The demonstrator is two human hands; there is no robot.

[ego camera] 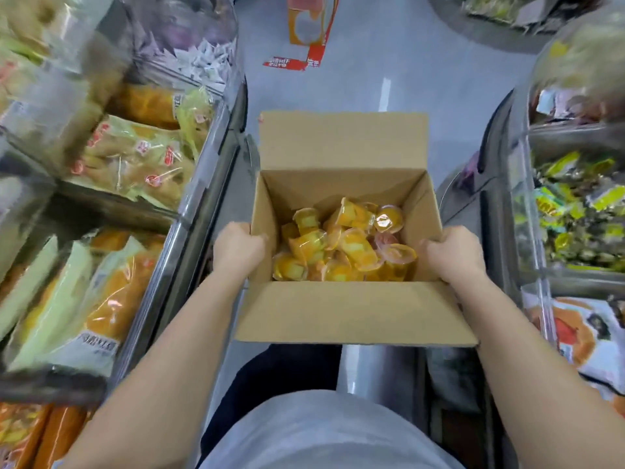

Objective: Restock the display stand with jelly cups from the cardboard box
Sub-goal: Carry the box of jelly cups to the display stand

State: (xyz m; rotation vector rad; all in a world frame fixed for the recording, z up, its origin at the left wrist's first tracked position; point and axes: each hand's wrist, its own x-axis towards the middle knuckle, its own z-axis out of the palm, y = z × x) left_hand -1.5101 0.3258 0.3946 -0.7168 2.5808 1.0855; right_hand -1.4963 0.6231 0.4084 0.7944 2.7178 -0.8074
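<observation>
Near flap of the cardboard box (355, 313) hangs open toward my body, over my lap. Box is carried off the ground between my two hands, nothing under it that I can see.

Left hand (238, 247): fingers curled over the top edge of the left wall, gripping it. Right hand (455, 253): same on the right wall, fingers hooked inside the rim. Both grips are on thin cardboard edges only, not under the base.

Jelly cups (345, 245): loose heap of orange and yellow cups on the box floor, piled toward my side and the right wall, far part of the floor bare. Still all in the box; none placed yet.

Risks, my judgement:
- Walls could bow inward under the pinch, and the box may sag or slip, since the base is unsupported.
- Load is off-centre. Any tilt toward me would slide the cups further and could tip the box over the open near flap.
- To pick cups I must free one hand; a one-handed hold on a wall edge would likely twist the box.

Left display stand (203, 184) and right display stand (504, 204) flank the box closely; clipping either rim could jolt it. Which bin takes the cups I cannot tell.

Far flap stands open. Beyond it, an orange carton (313, 25) on the aisle floor: a trip hazard if I step forward.
</observation>
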